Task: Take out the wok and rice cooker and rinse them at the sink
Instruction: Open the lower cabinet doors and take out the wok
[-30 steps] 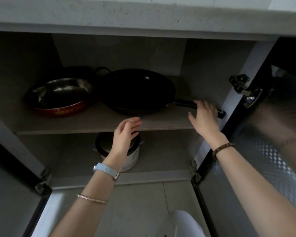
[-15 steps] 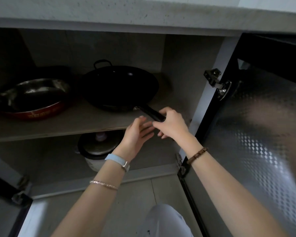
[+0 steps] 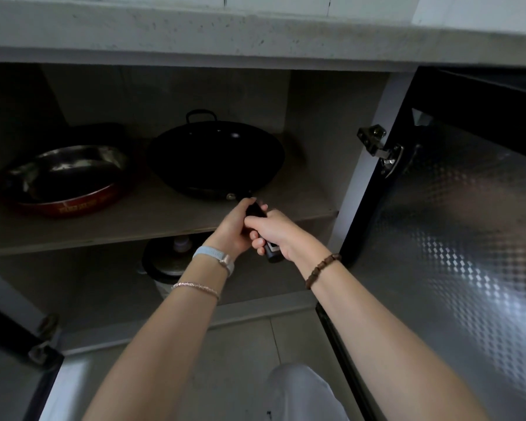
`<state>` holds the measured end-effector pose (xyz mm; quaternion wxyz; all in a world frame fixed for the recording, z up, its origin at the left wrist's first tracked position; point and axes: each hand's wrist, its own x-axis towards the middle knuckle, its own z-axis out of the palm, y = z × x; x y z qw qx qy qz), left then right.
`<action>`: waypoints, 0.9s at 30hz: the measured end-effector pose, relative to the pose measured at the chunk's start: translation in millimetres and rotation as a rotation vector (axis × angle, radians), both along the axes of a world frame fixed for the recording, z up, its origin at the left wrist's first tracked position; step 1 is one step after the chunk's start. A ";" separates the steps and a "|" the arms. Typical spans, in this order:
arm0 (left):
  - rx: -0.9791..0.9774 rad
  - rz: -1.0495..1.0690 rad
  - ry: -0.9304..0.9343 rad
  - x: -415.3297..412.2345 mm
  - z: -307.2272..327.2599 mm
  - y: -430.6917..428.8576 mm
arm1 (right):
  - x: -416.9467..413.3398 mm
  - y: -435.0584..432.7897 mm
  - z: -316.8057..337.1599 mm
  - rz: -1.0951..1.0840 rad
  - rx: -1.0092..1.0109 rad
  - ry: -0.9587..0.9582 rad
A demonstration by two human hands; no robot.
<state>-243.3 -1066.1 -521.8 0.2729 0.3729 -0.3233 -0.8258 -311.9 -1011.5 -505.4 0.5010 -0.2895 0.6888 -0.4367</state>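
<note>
A black wok point(image 3: 216, 159) sits on the upper shelf point(image 3: 152, 220) of an open cabinet, its long handle sticking out over the shelf's front edge. Both hands grip that handle: my left hand point(image 3: 233, 229) closer to the pan, my right hand point(image 3: 275, 233) further out near the handle's end. Below the shelf stands a white rice cooker point(image 3: 164, 268) with a dark lid, partly hidden behind my left wrist.
A red pan with a shiny metal inside point(image 3: 64, 180) rests on the shelf left of the wok. The right cabinet door point(image 3: 456, 238) hangs open, patterned metal on its inner face. The countertop edge point(image 3: 255, 28) overhangs the cabinet. Tiled floor lies below.
The wok's handle has swung from pointing right toward me. My right hand stayed on it, and my left hand rose from near the rice cooker and closed on the handle too.
</note>
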 end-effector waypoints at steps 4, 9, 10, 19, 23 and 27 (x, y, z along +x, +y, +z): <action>-0.155 0.034 -0.174 5.3 -4.4 -3.3 | 13.7 4.9 -4.8 -0.061 -0.012 -0.023; -0.226 0.037 -0.284 22.1 0.7 16.0 | 37.7 30.9 -3.2 -0.088 0.010 -0.059; -0.209 0.038 -0.295 26.8 5.4 22.5 | 43.1 37.1 0.1 -0.091 0.024 -0.059; -0.035 0.030 -0.401 65.9 84.8 79.8 | 87.8 97.4 89.9 -0.087 0.178 -0.082; 0.038 0.068 -0.402 82.5 141.9 106.6 | 98.7 119.0 149.3 -0.031 0.242 -0.099; 0.136 0.122 -0.431 98.6 197.2 138.5 | 107.9 144.0 208.4 0.059 0.332 -0.098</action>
